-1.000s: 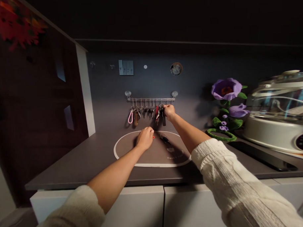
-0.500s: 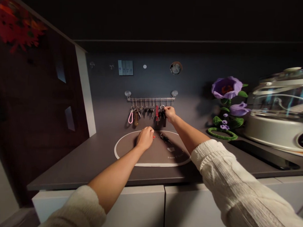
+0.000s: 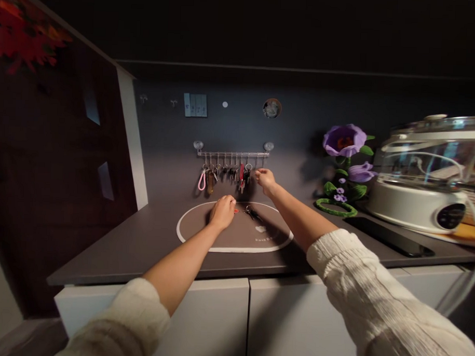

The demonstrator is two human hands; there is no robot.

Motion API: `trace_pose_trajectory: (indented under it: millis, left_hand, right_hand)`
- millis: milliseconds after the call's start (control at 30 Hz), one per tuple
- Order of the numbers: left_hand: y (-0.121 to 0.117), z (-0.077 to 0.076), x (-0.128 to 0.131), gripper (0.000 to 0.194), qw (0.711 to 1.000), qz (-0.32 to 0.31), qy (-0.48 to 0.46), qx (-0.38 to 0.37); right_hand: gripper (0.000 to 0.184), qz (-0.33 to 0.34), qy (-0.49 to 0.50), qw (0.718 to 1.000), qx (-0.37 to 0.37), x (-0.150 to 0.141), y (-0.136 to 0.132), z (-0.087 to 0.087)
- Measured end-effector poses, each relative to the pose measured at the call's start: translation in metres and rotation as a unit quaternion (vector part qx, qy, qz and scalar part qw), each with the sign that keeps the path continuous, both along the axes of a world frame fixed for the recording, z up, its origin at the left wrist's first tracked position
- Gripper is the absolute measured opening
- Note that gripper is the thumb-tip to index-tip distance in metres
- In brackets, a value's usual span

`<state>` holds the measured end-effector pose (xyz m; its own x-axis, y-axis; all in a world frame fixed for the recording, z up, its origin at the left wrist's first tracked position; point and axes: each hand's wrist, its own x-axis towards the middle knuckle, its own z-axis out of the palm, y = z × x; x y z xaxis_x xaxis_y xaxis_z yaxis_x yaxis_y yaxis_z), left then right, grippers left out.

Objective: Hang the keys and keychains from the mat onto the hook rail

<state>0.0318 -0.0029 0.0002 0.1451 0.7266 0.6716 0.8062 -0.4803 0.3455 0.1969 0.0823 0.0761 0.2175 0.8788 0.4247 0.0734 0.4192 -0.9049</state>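
My left hand rests low over the oval mat, fingers curled down on a small red thing that peeks out beside the fingertips; the rest of it is hidden. To its right a dark key bunch with a ring lies on the mat. My right hand is raised near the right end of the hook rail. Its loosely parted fingers are just right of a hanging key ring, apart from it, and I see nothing in them. Several other keys hang along the rail, among them a pink loop and a brown fob.
Purple flowers with a green ring base stand on the counter to the right. A black phone lies before a white appliance with a clear top. White cabinet doors are below.
My right hand has come away from the hanging key ring and is now slightly to its right. My left hand stays over the mat. The view has shifted a little to the right.
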Motion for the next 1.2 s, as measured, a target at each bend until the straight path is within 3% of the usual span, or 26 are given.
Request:
trace_pose_trajectory:
  millis: [67, 267, 400, 533, 667, 833, 1200]
  left_hand:
    - [-0.002, 0.001, 0.000, 0.022, 1.000, 0.001, 0.010, -0.003]
    - [-0.005, 0.003, 0.000, 0.021, 0.999, -0.006, 0.039, -0.026]
    - [-0.005, 0.002, -0.001, 0.019, 0.998, -0.011, 0.044, -0.039]
    - [-0.003, 0.000, -0.002, 0.016, 0.997, -0.026, 0.046, -0.051]
    - [0.000, -0.002, -0.003, 0.015, 0.997, -0.044, 0.047, -0.051]
    - [0.002, -0.003, -0.004, 0.014, 0.996, -0.055, 0.054, -0.055]
    - [0.006, -0.004, -0.004, 0.014, 0.994, -0.052, 0.072, -0.057]
  right_hand:
    - [0.012, -0.019, 0.038, 0.999, -0.034, -0.001, -0.015, -0.004]
    - [0.010, 0.024, 0.033, 0.995, -0.090, -0.002, -0.053, -0.035]
    - [0.003, 0.012, -0.091, 0.991, -0.096, 0.004, -0.058, -0.060]
    - [0.004, -0.014, -0.272, 0.960, -0.070, 0.011, -0.056, -0.072]
    - [0.011, -0.020, -0.381, 0.922, -0.066, 0.015, -0.055, -0.074]
    - [0.017, -0.024, -0.437, 0.896, -0.068, 0.014, -0.053, -0.072]
    - [0.008, 0.060, -0.351, 0.931, -0.084, 0.012, -0.053, -0.068]
